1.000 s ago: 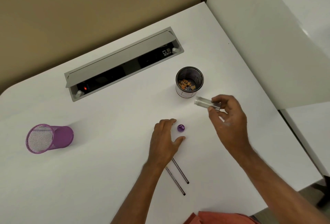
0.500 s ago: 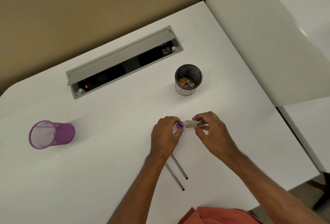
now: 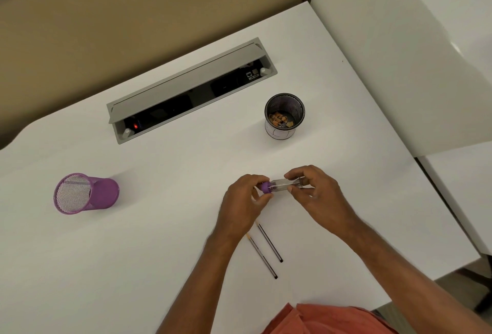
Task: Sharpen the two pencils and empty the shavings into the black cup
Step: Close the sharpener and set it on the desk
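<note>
My left hand (image 3: 243, 202) pinches the purple sharpener head (image 3: 265, 188), which sits against the open end of a clear shavings tube (image 3: 284, 183). My right hand (image 3: 316, 195) grips that tube at its other end. Both are held just above the white desk (image 3: 159, 227). Two dark pencils (image 3: 269, 243) lie side by side on the desk under my left wrist, tips pointing away from me. The black mesh cup (image 3: 284, 114) stands upright beyond my hands, with brown shavings at its bottom.
A purple mesh cup (image 3: 86, 193) lies on its side at the left. A grey cable hatch (image 3: 186, 88) with its lid up sits at the back of the desk. A white partition (image 3: 399, 54) runs along the right edge.
My right hand brought the clear tube down from beside the black cup to the desk centre. My left hand picked up the purple sharpener head and joined it to the tube.
</note>
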The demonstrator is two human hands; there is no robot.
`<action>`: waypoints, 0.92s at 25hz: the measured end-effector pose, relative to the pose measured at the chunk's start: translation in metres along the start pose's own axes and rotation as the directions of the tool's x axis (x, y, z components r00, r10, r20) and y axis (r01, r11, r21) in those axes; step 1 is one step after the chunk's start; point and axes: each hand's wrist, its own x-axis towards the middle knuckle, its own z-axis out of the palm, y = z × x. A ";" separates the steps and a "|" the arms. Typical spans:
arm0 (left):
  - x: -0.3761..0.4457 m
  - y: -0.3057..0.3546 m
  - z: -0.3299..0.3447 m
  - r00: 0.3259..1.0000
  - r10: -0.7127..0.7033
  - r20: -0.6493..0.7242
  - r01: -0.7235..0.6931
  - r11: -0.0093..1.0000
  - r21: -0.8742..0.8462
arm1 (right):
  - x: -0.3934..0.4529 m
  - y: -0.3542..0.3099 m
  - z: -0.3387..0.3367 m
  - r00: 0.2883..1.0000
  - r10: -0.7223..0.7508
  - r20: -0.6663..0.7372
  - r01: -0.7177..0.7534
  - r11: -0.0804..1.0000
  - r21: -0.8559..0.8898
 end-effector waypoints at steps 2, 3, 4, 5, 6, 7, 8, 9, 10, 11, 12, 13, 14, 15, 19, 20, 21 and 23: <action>-0.001 0.000 -0.008 0.994 -0.111 -0.003 0.107 0.968 -0.228 | 0.001 -0.004 -0.003 0.998 0.053 0.035 -0.055 0.996 0.071; -0.001 0.001 -0.011 0.984 -0.178 0.024 0.174 0.914 -0.368 | 0.001 -0.006 -0.005 0.996 0.070 0.064 -0.077 0.991 0.112; -0.002 0.002 -0.014 0.973 -0.226 0.057 0.225 0.847 -0.482 | 0.001 -0.008 -0.006 0.992 0.079 0.094 -0.093 0.983 0.155; -0.003 0.002 -0.016 0.966 -0.248 0.077 0.249 0.798 -0.548 | 0.001 -0.010 -0.006 0.990 0.081 0.114 -0.102 0.977 0.189; -0.004 0.004 -0.017 0.962 -0.256 0.092 0.260 0.768 -0.585 | 0.001 -0.012 -0.006 0.989 0.078 0.122 -0.102 0.973 0.208; -0.006 0.006 -0.018 0.960 -0.259 0.103 0.265 0.736 -0.623 | 0.001 -0.014 -0.006 0.989 0.074 0.125 -0.100 0.971 0.217; -0.007 0.008 -0.019 0.959 -0.263 0.109 0.266 0.692 -0.671 | 0.001 -0.016 -0.005 0.989 0.074 0.126 -0.102 0.968 0.229; -0.009 0.011 -0.019 0.956 -0.270 0.113 0.265 0.634 -0.726 | 0.001 -0.018 -0.005 0.989 0.079 0.129 -0.109 0.963 0.247; -0.010 0.013 -0.019 0.953 -0.279 0.117 0.263 0.573 -0.776 | 0.000 -0.019 -0.004 0.988 0.084 0.131 -0.116 0.957 0.267; -0.012 0.015 -0.019 0.949 -0.290 0.122 0.262 0.515 -0.816 | 0.000 -0.020 -0.003 0.988 0.087 0.129 -0.121 0.951 0.284; -0.013 0.017 -0.019 0.945 -0.302 0.125 0.261 0.468 -0.844 | -0.001 -0.021 -0.001 0.989 0.087 0.122 -0.120 0.948 0.296; -0.013 0.018 -0.020 0.941 -0.313 0.125 0.260 0.439 -0.860 | -0.002 -0.022 0.000 0.991 0.083 0.107 -0.111 0.948 0.297; -0.013 0.019 -0.021 0.940 -0.319 0.121 0.258 0.433 -0.864 | -0.003 -0.024 0.001 0.993 0.074 0.089 -0.097 0.953 0.288; -0.013 0.020 -0.022 0.942 -0.316 0.113 0.252 0.442 -0.861 | -0.003 -0.024 0.002 0.995 0.062 0.074 -0.080 0.960 0.269; -0.012 0.024 -0.035 0.958 -0.271 0.088 0.218 0.495 -0.841 | 0.000 -0.030 -0.001 0.993 0.041 0.111 -0.068 0.965 0.253; -0.011 0.025 -0.039 0.962 -0.260 0.085 0.211 0.509 -0.835 | 0.001 -0.031 -0.002 0.990 0.044 0.131 -0.080 0.955 0.284; -0.010 0.026 -0.042 0.965 -0.250 0.080 0.205 0.526 -0.825 | 0.003 -0.033 -0.002 0.988 0.050 0.148 -0.095 0.945 0.314; -0.010 0.025 -0.048 0.967 -0.243 0.074 0.202 0.560 -0.804 | 0.004 -0.035 -0.001 0.982 0.057 0.180 -0.118 0.931 0.345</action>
